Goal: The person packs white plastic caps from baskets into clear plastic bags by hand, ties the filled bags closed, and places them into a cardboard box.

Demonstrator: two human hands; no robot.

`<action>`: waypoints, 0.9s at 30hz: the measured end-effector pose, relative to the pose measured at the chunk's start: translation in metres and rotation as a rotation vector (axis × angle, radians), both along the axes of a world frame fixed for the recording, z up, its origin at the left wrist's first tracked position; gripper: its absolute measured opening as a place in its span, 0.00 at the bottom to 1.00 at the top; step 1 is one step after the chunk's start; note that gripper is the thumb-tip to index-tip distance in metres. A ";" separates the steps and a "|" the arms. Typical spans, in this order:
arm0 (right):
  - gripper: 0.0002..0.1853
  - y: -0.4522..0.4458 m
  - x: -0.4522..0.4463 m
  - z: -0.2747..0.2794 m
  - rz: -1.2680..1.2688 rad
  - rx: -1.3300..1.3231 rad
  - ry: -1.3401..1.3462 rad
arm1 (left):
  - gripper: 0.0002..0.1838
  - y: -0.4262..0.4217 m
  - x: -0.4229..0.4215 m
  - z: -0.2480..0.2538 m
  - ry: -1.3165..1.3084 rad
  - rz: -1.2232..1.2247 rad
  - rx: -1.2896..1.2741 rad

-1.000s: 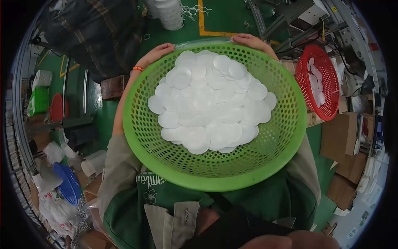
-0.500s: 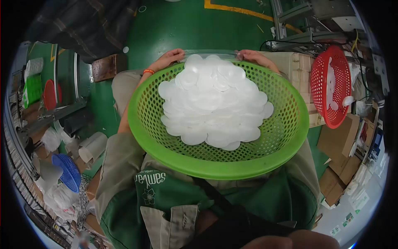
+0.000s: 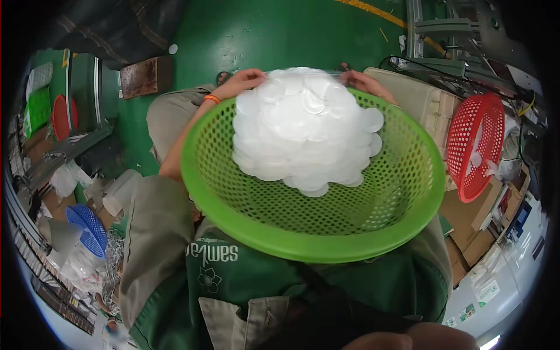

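Note:
A green perforated basket (image 3: 309, 248) lies over my lap, its far side hidden by a heap of white round discs (image 3: 303, 125). The heap reaches the far rim, and the near part of the basket is bare. My left hand (image 3: 244, 83), with an orange wristband, is closed at the far left rim, pinching the edge of a clear plastic sheet or bag. At the far right rim my right hand (image 3: 364, 83) is closed on the other end of that plastic (image 3: 326, 73). The discs hide most of the plastic.
A red basket (image 3: 475, 146) with a few discs stands tilted at the right, beside a pale crate (image 3: 417, 99) and cardboard (image 3: 469, 233). Left are a brown block (image 3: 146, 77), a blue basket (image 3: 86, 228) and plastic bags. Metal frames and cables stand upper right.
The heap of discs has shifted towards the far rim and now covers it. The view has moved lower and closer to the lap, with knees now visible. Both hands keep their hold on the plastic.

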State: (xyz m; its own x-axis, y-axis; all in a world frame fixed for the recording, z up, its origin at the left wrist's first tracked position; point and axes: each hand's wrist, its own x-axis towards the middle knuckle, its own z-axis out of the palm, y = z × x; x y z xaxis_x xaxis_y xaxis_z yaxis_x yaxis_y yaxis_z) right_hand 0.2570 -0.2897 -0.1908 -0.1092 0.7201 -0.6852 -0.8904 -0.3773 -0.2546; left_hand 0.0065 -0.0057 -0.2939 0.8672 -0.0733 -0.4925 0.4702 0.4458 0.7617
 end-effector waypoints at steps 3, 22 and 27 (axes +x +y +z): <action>0.12 -0.016 -0.040 0.023 -0.210 0.237 -0.600 | 0.09 -0.016 -0.010 -0.034 -0.009 -0.161 0.108; 0.16 -0.027 -0.030 0.083 -0.082 0.234 -0.908 | 0.11 -0.031 -0.002 -0.029 -0.046 -0.061 -0.129; 0.21 -0.009 -0.018 0.068 0.010 -0.214 -0.217 | 0.16 -0.035 -0.017 -0.061 0.020 -0.146 -0.047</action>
